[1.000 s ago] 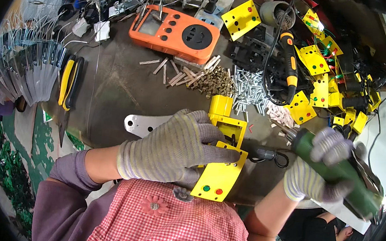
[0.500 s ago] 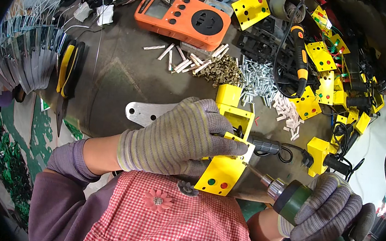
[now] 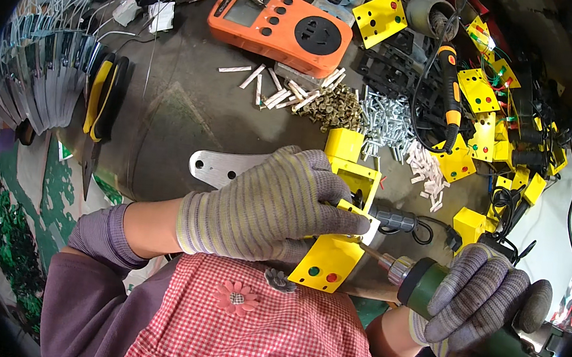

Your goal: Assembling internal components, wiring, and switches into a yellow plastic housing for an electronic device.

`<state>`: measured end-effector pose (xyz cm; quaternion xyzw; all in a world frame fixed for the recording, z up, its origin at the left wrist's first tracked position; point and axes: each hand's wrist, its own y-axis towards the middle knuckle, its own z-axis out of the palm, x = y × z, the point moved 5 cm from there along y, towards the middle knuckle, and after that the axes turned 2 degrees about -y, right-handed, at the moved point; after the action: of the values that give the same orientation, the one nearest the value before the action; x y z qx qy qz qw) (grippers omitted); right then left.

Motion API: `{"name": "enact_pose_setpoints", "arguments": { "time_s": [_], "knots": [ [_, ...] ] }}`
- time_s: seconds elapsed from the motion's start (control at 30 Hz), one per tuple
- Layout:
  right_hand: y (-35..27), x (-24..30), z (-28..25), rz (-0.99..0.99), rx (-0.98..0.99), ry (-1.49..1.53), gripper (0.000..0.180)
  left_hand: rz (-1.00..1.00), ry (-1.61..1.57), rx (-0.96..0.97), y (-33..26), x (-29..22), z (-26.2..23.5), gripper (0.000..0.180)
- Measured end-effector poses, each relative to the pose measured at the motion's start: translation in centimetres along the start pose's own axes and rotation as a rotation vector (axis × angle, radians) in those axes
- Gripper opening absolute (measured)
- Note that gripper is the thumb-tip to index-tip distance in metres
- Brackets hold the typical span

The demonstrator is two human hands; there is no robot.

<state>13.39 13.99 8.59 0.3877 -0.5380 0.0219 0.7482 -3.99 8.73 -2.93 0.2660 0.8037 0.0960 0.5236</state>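
Fingers of your left hand (image 3: 262, 207) are clamped on a yellow panel (image 3: 323, 254), with one fingertip lying on top of it. The panel has a green dot and a red dot at its low end, and it sits right in front of your checked apron (image 3: 237, 332). Just above it is a yellow box (image 3: 344, 145) with an open side — your hand hides how the two join.

Your right hand has its fingers wrapped round a green power driver (image 3: 427, 288). Its thin tip points left, right by the panel's edge — too small to tell if they touch.

Beside the box is a dark cord grip (image 3: 395, 220) with a loop of black cord. A silver plate (image 3: 212, 168) with holes pokes out past your left hand.

Farther out on the worktop (image 3: 173, 130) are heaps of brass bits (image 3: 334, 109), silver screws (image 3: 384, 122) and pale pink sticks (image 3: 427, 175). Behind them sits an orange meter (image 3: 291, 48). Yellow pliers (image 3: 100, 95) lie far to your left, and more yellow panels (image 3: 477, 88) are piled to your right.
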Motion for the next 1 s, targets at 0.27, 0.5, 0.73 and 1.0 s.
{"name": "enact_pose_setpoints", "arguments": {
  "time_s": [0.27,0.5,0.73,1.0],
  "knots": [
    [0.9,0.6,-0.2,0.001,0.207,-0.054,0.074,-0.010,0.026,0.039,0.1,-0.2,0.0,0.053],
    [0.8,0.0,0.2,0.016,0.062,-0.010,0.064,-0.017,0.027,0.041,0.0,-0.2,0.1,0.051],
    [1.1,-0.5,0.4,0.037,0.042,0.013,0.057,-0.017,0.012,0.012,-0.2,-0.1,0.1,0.049],
    [1.6,-0.9,0.5,0.062,0.032,0.039,0.052,-0.017,-0.014,0.019,0.0,0.0,0.2,0.048]
  ]
}}
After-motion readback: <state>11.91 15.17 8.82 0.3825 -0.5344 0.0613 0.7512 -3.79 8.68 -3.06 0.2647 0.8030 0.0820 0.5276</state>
